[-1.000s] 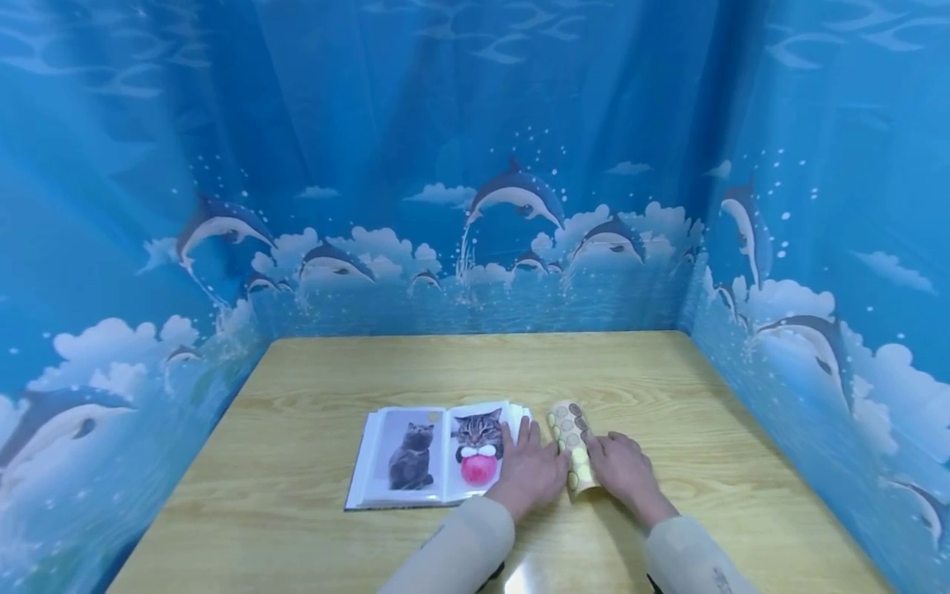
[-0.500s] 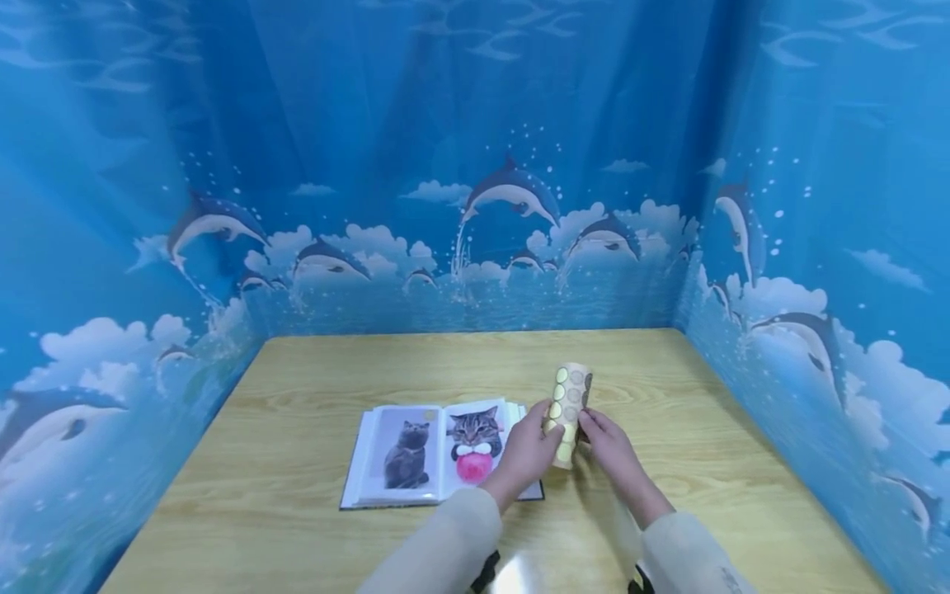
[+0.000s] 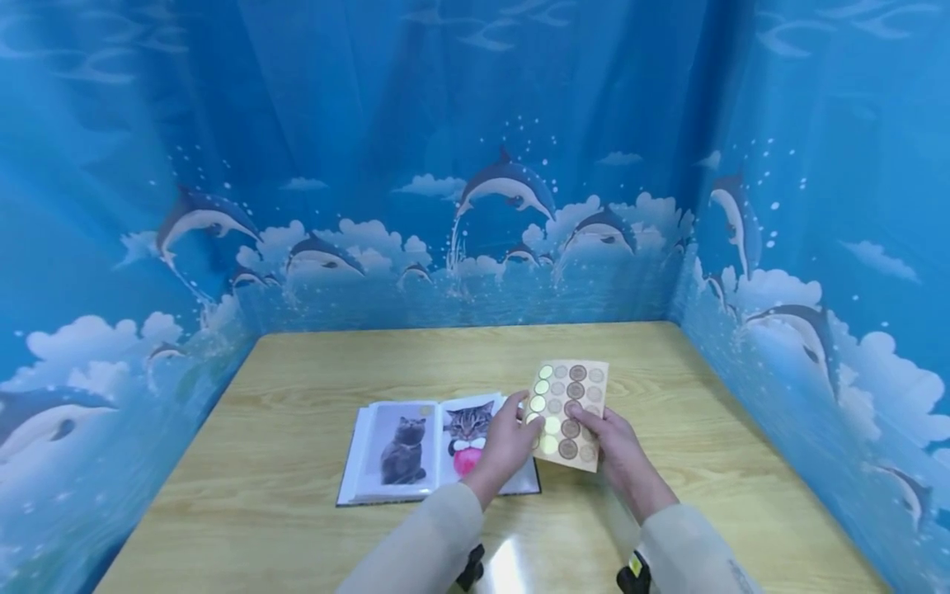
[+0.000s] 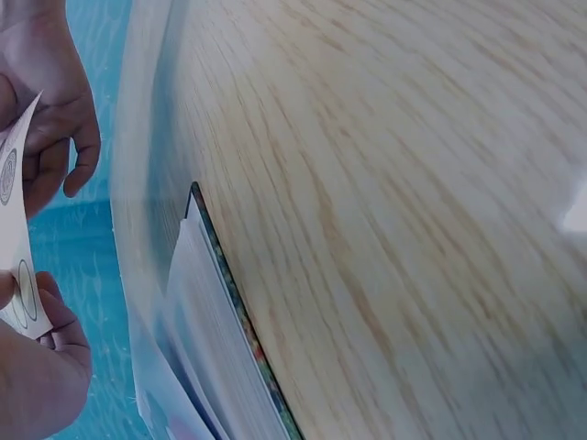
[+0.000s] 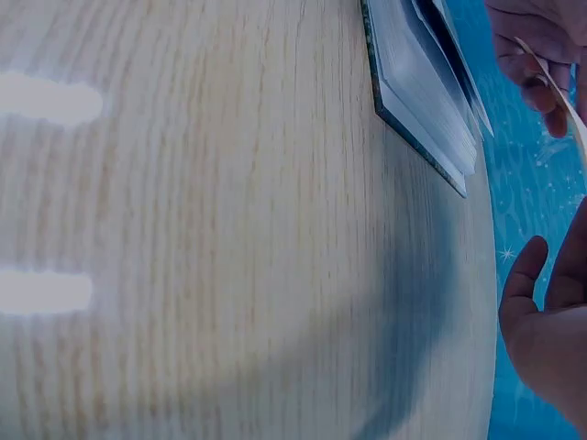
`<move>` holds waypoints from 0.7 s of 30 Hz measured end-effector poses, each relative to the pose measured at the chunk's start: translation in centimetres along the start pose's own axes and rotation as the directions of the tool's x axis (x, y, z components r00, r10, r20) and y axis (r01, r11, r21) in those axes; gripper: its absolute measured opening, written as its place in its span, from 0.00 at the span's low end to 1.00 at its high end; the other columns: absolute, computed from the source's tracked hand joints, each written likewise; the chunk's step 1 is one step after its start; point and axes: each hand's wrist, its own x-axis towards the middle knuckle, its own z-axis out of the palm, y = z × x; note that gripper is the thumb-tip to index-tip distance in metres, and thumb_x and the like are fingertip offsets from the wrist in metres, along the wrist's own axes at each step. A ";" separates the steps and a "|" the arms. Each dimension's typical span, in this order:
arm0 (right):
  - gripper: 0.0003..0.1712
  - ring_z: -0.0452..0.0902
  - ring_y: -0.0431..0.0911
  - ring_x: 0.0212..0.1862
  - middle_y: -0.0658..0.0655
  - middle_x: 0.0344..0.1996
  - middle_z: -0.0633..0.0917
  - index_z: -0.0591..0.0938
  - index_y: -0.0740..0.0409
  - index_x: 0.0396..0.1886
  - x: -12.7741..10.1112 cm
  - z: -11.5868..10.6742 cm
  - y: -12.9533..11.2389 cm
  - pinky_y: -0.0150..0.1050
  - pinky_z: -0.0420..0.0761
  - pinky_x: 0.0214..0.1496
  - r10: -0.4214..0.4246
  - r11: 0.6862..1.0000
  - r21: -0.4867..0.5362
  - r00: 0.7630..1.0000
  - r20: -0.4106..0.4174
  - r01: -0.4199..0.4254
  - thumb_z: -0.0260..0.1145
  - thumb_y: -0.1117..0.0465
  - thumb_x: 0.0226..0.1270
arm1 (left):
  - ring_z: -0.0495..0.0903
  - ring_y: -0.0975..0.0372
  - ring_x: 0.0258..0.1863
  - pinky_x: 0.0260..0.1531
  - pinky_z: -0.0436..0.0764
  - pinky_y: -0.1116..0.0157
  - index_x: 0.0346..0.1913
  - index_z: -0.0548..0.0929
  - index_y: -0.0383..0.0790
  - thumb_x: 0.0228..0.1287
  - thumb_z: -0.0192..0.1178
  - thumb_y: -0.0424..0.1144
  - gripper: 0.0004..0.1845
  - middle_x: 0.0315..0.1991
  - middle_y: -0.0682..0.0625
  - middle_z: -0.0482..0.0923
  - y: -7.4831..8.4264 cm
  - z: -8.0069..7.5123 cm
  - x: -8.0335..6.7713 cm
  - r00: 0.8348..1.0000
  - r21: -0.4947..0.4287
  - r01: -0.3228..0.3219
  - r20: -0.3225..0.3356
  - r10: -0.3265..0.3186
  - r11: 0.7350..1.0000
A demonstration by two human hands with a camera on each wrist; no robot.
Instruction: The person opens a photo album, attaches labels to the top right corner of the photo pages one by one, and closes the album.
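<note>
Both hands hold up a sheet of round stickers (image 3: 558, 406), gold and brownish circles in rows, tilted above the table in the head view. My left hand (image 3: 505, 445) pinches its left edge, thumb on the front. The right hand (image 3: 622, 454) grips the right side, thumb over the face and fingers behind. In the left wrist view the sheet (image 4: 14, 229) spans between the two hands. Just left of it lies an open photo album (image 3: 364, 445) with a grey cat photo (image 3: 404, 450) and a tabby photo (image 3: 469, 422), partly covered by my left hand.
A small gold round sticker (image 3: 425, 410) sits at the top corner of the left album page. The wooden table (image 3: 297, 536) is backed by a blue dolphin curtain (image 3: 475, 107) on three sides.
The sheet lay curled on the table beside the album under both hands; it was lifted, still curled, and is now spread flatter, its face towards the head camera.
</note>
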 end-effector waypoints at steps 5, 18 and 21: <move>0.16 0.87 0.46 0.34 0.53 0.32 0.89 0.79 0.60 0.50 0.0 0.3 -0.1 0.39 0.86 0.39 -0.005 1.000 -0.006 1.000 -0.011 0.005 0.68 0.56 0.68 | 0.78 0.62 0.31 0.30 0.82 0.67 0.70 0.68 0.35 0.66 0.63 0.35 0.30 0.41 0.46 0.78 0.3 0.1 -0.1 1.000 -0.021 -0.014 -0.008 0.013 1.000; 0.17 0.87 0.47 0.34 0.56 0.33 0.89 0.80 0.63 0.50 -0.3 1.0 -0.3 0.39 0.87 0.39 -0.021 0.999 -0.046 1.000 -0.018 0.020 0.67 0.57 0.68 | 0.70 0.54 0.62 0.65 0.66 0.50 0.57 0.84 0.49 0.65 0.65 0.47 0.19 0.62 0.46 0.73 0.7 0.0 -0.3 0.938 0.469 -0.265 -0.077 0.338 0.842; 0.18 0.87 0.47 0.35 0.56 0.34 0.89 0.79 0.65 0.52 -0.3 1.2 -0.3 0.40 0.87 0.40 -0.022 0.999 -0.048 1.000 -0.002 0.022 0.67 0.57 0.68 | 0.71 0.54 0.61 0.64 0.66 0.50 0.55 0.85 0.51 0.66 0.64 0.50 0.17 0.61 0.47 0.75 0.8 0.0 -0.3 0.936 0.478 -0.280 -0.056 0.347 0.832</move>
